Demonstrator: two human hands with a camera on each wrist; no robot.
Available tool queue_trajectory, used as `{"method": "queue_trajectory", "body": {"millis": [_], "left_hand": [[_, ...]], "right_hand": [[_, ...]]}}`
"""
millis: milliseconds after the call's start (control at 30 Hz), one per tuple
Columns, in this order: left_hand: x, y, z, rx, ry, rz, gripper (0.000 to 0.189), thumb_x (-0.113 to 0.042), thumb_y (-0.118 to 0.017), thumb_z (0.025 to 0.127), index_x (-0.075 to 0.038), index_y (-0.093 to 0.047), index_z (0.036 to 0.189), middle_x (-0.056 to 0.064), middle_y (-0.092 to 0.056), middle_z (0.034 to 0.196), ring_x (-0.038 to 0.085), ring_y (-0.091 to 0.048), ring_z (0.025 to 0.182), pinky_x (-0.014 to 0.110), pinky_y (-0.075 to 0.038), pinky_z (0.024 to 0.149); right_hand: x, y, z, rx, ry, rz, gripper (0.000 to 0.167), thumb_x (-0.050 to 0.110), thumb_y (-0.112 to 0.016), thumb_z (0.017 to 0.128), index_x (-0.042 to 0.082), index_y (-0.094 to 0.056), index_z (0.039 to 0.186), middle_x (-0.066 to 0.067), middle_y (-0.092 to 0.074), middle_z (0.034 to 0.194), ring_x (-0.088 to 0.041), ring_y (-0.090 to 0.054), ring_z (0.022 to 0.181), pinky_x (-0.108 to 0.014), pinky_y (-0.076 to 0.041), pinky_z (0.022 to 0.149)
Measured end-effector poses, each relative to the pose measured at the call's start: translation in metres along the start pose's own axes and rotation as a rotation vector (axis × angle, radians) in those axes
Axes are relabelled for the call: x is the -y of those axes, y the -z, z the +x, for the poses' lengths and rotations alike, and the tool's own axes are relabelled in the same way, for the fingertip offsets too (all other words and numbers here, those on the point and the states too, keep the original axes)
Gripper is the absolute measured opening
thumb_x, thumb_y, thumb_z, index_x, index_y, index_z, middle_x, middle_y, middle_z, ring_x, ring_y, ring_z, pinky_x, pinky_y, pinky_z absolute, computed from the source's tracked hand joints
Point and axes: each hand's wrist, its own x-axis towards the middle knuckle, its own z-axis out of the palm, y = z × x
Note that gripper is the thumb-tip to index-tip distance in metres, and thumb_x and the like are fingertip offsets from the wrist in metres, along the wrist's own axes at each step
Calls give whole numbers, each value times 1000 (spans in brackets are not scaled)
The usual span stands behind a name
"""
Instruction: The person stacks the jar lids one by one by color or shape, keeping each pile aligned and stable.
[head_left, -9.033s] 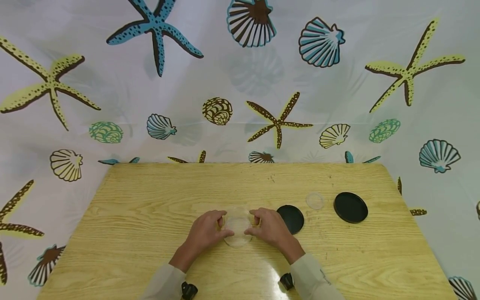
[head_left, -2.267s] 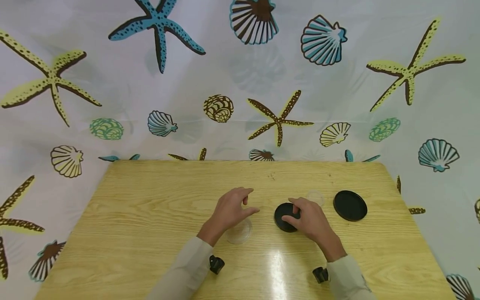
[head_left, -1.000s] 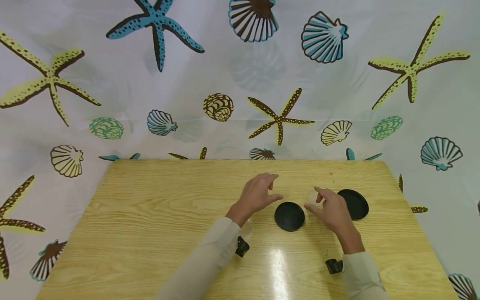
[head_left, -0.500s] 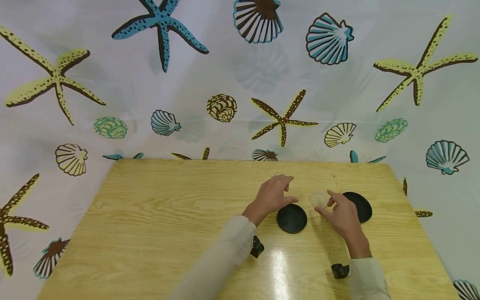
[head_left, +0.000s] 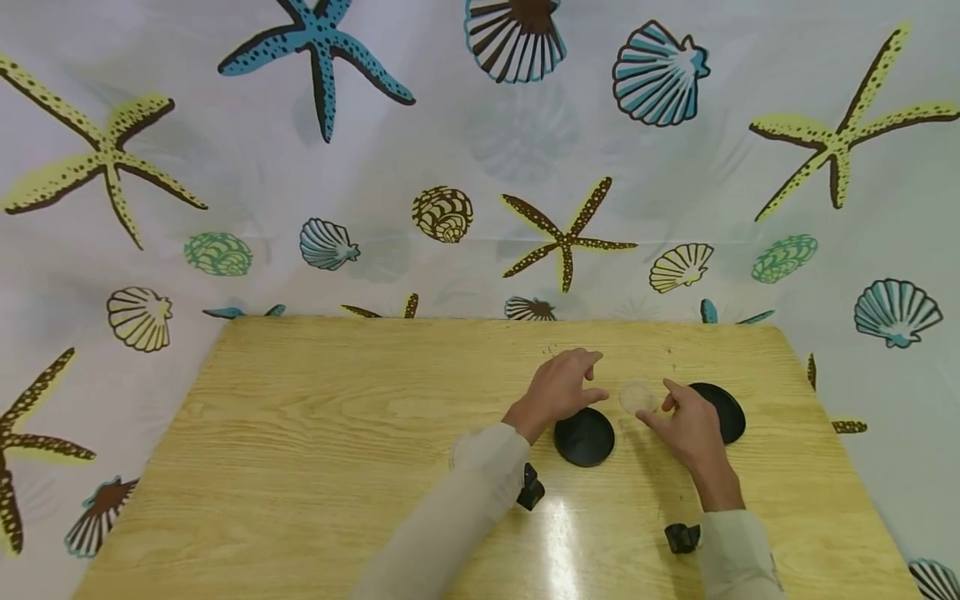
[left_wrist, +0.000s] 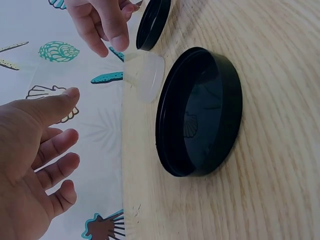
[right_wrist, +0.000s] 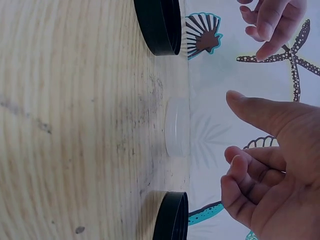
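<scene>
My left hand [head_left: 561, 387] hovers just behind and left of a round black lid [head_left: 584, 437], its thumb and fingers apart and holding nothing. That lid lies hollow side up, its raised rim plain in the left wrist view. Farther right, my right hand [head_left: 690, 425] is held above the table with bent, parted fingers, nothing between them. A small translucent lid [head_left: 637, 397] lies between the two hands, with a gap to the right fingers in the right wrist view. Partly behind my right hand is a second black lid [head_left: 727, 414].
A clear round disc [head_left: 459, 450] lies on the wooden table [head_left: 300, 433], mostly covered by my left sleeve. A curtain [head_left: 480, 150] printed with shells and starfish hangs behind the table's back edge. A black wrist camera [head_left: 530, 487] hangs below my left wrist.
Both hands were round the clear disc at first. They have since left it and moved right, the right hand passing over the nearer black lid to beside the small translucent lid.
</scene>
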Motion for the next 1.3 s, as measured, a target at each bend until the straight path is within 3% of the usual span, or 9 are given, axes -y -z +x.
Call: {"method": "queue_trajectory", "body": {"millis": [900, 1300], "left_hand": [[-2, -34, 21, -3, -22, -47, 53, -34, -69, 87, -10, -55, 133, 1, -61, 96, 8, -47, 72, 23, -38, 64], [-3, -36, 24, 7, -21, -8, 53, -33, -68, 87, -11, -55, 133, 1, -62, 100, 10, -55, 80, 24, -43, 67]], "right_hand": [[-11, -13, 6, 37, -85, 33, 66, 24, -72, 84, -12, -46, 132, -21, -59, 91, -18, -44, 57, -29, -35, 54], [-14, -11, 8, 62, -110, 12, 66, 26, -72, 84, -12, -47, 132, -20, -60, 91, -18, -47, 60, -28, -37, 55]]}}
